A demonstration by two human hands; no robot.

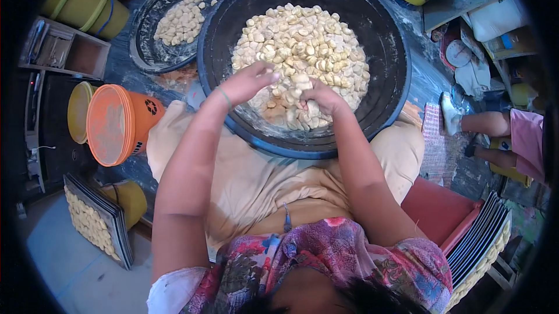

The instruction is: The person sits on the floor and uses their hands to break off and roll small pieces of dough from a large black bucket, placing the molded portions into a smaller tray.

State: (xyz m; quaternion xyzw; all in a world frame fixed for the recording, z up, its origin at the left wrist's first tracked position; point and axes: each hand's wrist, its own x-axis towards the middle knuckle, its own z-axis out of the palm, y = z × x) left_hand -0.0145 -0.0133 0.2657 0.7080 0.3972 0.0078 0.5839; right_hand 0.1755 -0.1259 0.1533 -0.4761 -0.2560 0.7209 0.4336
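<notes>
A wide black basin (380, 52) with a blue rim stands before me, holding a large heap of small, pale, flattened dough pieces (301, 39) dusted with what looks like flour. My left hand (249, 85) is over the near left part of the heap, fingers apart and palm down, with nothing plainly held. To its right, my right hand (321, 95) is curled among the pieces, with several at its fingers; whether it grips any is unclear. Between the hands lie loose pieces and a brownish patch of basin floor (273, 106).
A smaller black tray (142, 47) with similar pieces is at the upper left. Orange (109, 124) and yellow buckets (78, 113) stand left. Stacked trays (98, 222) are at lower left, more (480, 240) at lower right. Another person's legs (487, 124) show at right, near a dial scale (458, 53).
</notes>
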